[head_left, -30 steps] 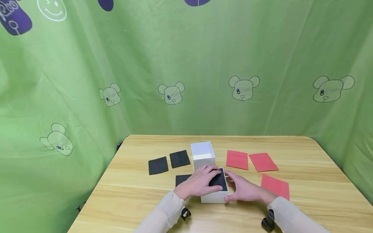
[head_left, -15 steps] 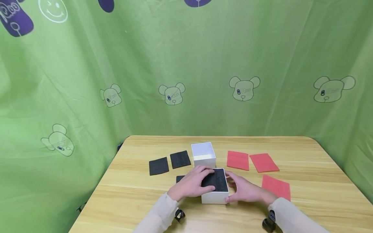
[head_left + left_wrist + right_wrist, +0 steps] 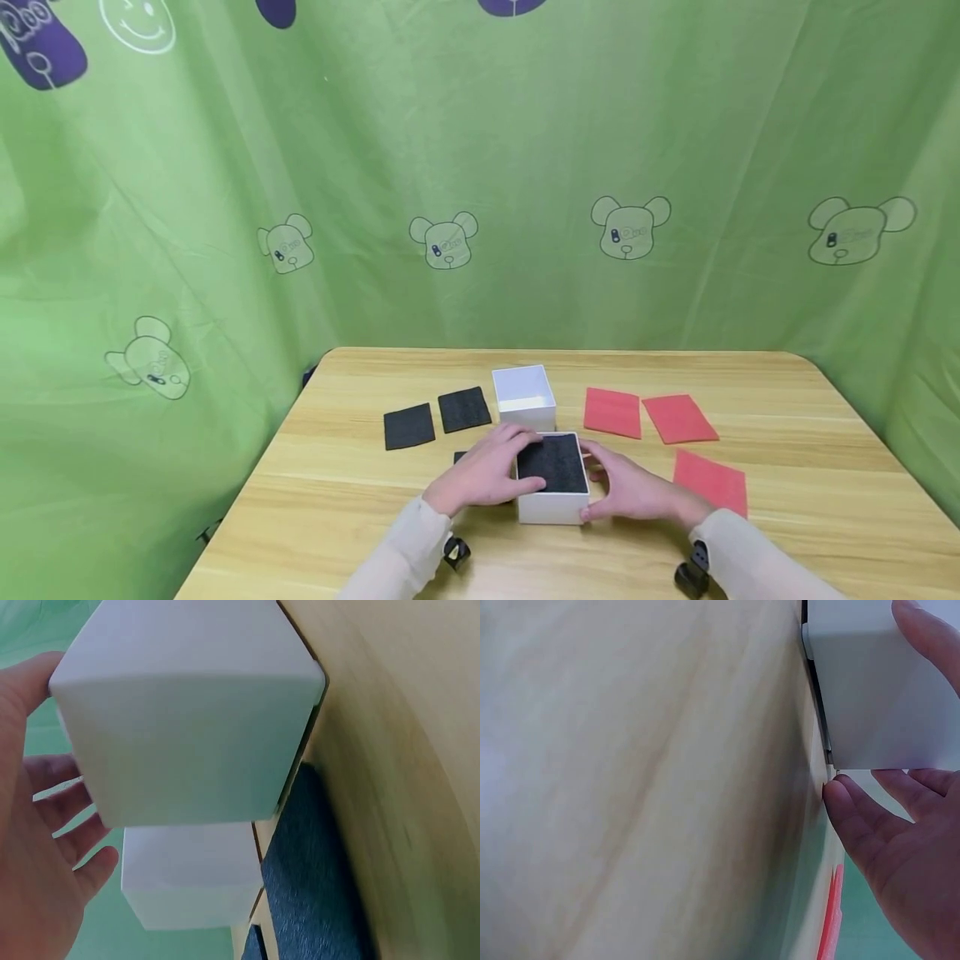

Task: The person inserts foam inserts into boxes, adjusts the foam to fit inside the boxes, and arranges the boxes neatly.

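Note:
A white square box (image 3: 553, 508) stands near the front of the table, with a black felt-like square (image 3: 555, 465) lying level near its rim. My left hand (image 3: 483, 471) rests at the box's left edge, thumb and fingers spread over the rim. In the left wrist view its thumb touches the top corner of the box (image 3: 187, 742). On the other side, my right hand (image 3: 630, 487) holds the box, thumb on the near right corner and fingers along the right side. The right wrist view shows that thumb against the white wall (image 3: 885, 697).
Behind it stands a second white box (image 3: 527, 418), open at the top. Two black squares lie at left, one here (image 3: 408, 427), and another (image 3: 307, 877) partly under my left hand. Red squares (image 3: 678, 418) lie at right on the wooden table (image 3: 337, 500).
My left hand has slid left off the black square to the box's left edge, uncovering more of the square. The right hand stays at the box's right side.

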`<state>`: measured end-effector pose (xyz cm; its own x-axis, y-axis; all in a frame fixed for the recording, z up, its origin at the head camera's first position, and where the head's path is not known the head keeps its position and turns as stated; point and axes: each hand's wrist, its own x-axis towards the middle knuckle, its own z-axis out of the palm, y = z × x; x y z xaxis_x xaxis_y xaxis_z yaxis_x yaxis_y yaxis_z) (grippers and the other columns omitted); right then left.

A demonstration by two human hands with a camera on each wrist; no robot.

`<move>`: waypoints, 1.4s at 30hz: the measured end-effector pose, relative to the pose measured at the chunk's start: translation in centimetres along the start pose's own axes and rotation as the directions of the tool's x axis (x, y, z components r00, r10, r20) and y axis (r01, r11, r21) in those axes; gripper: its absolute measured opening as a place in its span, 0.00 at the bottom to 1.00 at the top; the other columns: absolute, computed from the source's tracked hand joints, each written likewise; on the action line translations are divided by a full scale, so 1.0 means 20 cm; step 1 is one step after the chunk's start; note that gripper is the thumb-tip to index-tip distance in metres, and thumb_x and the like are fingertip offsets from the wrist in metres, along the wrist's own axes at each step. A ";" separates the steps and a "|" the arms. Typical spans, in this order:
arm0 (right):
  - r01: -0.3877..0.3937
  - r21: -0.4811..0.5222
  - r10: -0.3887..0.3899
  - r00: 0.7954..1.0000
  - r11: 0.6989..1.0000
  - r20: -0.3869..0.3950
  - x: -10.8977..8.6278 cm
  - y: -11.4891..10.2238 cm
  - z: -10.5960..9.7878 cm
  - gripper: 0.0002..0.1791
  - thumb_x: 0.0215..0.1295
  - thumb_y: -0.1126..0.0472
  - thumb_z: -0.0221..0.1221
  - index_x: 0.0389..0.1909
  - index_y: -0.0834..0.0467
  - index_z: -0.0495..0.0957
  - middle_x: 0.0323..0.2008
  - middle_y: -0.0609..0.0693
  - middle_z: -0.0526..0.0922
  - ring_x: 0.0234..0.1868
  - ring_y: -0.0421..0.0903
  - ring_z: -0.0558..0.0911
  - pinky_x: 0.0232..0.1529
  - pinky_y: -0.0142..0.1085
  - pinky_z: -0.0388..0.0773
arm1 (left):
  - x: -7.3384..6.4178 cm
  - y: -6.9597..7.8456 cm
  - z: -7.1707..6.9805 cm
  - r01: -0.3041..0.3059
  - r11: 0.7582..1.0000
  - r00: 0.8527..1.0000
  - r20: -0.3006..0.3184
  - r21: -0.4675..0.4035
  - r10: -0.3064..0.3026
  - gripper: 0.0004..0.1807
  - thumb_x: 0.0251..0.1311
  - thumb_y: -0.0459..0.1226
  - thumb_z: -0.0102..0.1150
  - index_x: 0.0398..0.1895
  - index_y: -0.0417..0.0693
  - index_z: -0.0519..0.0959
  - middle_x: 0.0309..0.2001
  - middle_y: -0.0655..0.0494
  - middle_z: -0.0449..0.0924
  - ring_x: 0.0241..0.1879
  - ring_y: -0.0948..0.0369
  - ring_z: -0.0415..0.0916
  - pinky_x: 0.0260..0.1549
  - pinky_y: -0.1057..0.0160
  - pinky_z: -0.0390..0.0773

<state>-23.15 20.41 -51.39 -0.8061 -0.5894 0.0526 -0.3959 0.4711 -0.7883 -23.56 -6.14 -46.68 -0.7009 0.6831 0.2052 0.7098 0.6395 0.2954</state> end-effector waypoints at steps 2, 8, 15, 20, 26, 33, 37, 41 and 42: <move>-0.001 -0.001 0.001 1.000 1.000 -0.003 0.00 0.00 0.00 0.58 0.42 0.47 0.74 0.69 0.64 0.52 0.62 0.62 0.66 0.56 0.58 0.73 0.56 0.50 0.71 | -0.01 -0.01 -0.01 0.011 1.000 1.000 -0.006 0.012 -0.011 0.34 0.58 0.59 0.54 0.64 0.51 0.68 0.59 0.57 0.68 0.59 0.61 0.64 0.58 0.62 0.67; -0.015 0.008 0.015 1.000 1.000 -0.002 0.00 0.00 -0.01 0.58 0.42 0.47 0.74 0.70 0.63 0.52 0.61 0.60 0.67 0.56 0.56 0.73 0.56 0.51 0.70 | -0.02 -0.02 -0.01 0.025 0.999 1.000 -0.017 0.032 -0.025 0.34 0.58 0.59 0.55 0.62 0.50 0.70 0.57 0.58 0.70 0.57 0.61 0.66 0.58 0.62 0.67; -0.026 0.019 0.026 1.000 0.999 0.008 0.00 0.00 0.00 0.59 0.42 0.47 0.74 0.70 0.63 0.51 0.63 0.62 0.66 0.57 0.57 0.72 0.57 0.51 0.70 | -0.02 -0.02 -0.02 0.034 0.998 0.999 -0.005 0.061 -0.034 0.33 0.57 0.59 0.56 0.61 0.50 0.71 0.56 0.58 0.71 0.56 0.61 0.67 0.57 0.62 0.67; -0.032 0.026 0.032 0.999 0.999 0.014 0.00 0.00 0.00 0.59 0.42 0.47 0.74 0.70 0.64 0.50 0.63 0.62 0.65 0.57 0.58 0.72 0.57 0.52 0.70 | -0.03 -0.01 -0.03 0.037 0.998 0.999 0.001 0.059 -0.037 0.33 0.57 0.58 0.55 0.60 0.49 0.72 0.54 0.58 0.72 0.55 0.61 0.68 0.57 0.62 0.67; -0.027 0.030 0.027 1.000 0.999 0.012 0.00 0.01 0.00 0.60 0.42 0.47 0.74 0.70 0.64 0.50 0.63 0.62 0.65 0.57 0.57 0.72 0.57 0.52 0.69 | -0.05 -0.04 -0.02 0.046 0.999 0.999 -0.020 -0.002 -0.046 0.33 0.59 0.57 0.55 0.62 0.49 0.70 0.58 0.57 0.71 0.59 0.60 0.66 0.59 0.61 0.66; -0.028 0.013 0.028 1.000 1.000 -0.001 0.00 0.00 0.01 0.61 0.40 0.47 0.74 0.70 0.65 0.50 0.61 0.61 0.68 0.56 0.56 0.72 0.57 0.52 0.69 | -0.14 -0.13 -0.03 0.056 0.989 0.996 -0.057 -0.134 -0.065 0.35 0.60 0.53 0.57 0.66 0.46 0.65 0.63 0.54 0.66 0.62 0.58 0.63 0.60 0.57 0.66; -0.012 0.007 0.012 1.000 1.000 -0.002 0.00 -0.01 0.00 0.60 0.41 0.47 0.74 0.70 0.66 0.50 0.60 0.62 0.68 0.56 0.58 0.73 0.57 0.52 0.69 | -0.19 -0.20 -0.01 0.101 0.984 0.994 -0.018 -0.149 -0.105 0.38 0.57 0.52 0.60 0.68 0.45 0.63 0.65 0.52 0.64 0.64 0.56 0.61 0.61 0.55 0.64; -0.005 0.012 0.005 1.000 1.000 -0.001 0.00 0.00 0.01 0.60 0.41 0.48 0.74 0.70 0.66 0.50 0.61 0.63 0.67 0.57 0.58 0.72 0.57 0.52 0.69 | -0.24 -0.27 0.02 0.126 0.984 0.992 0.037 -0.123 -0.123 0.43 0.54 0.53 0.63 0.69 0.43 0.61 0.66 0.48 0.62 0.65 0.54 0.58 0.63 0.54 0.61; -0.005 0.012 0.005 1.000 1.000 0.000 0.00 0.00 0.01 0.60 0.41 0.47 0.74 0.70 0.66 0.49 0.61 0.63 0.67 0.57 0.58 0.72 0.57 0.52 0.69 | -0.25 -0.28 0.03 0.126 0.985 0.992 0.046 -0.117 -0.121 0.44 0.53 0.53 0.64 0.69 0.43 0.60 0.67 0.47 0.62 0.66 0.54 0.58 0.63 0.54 0.60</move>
<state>-23.16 20.32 -51.50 -0.8083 -0.5868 0.0486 -0.3864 0.4663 -0.7958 -23.94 -12.91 -49.97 -0.7779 0.6158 0.1250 0.6026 0.6747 0.4263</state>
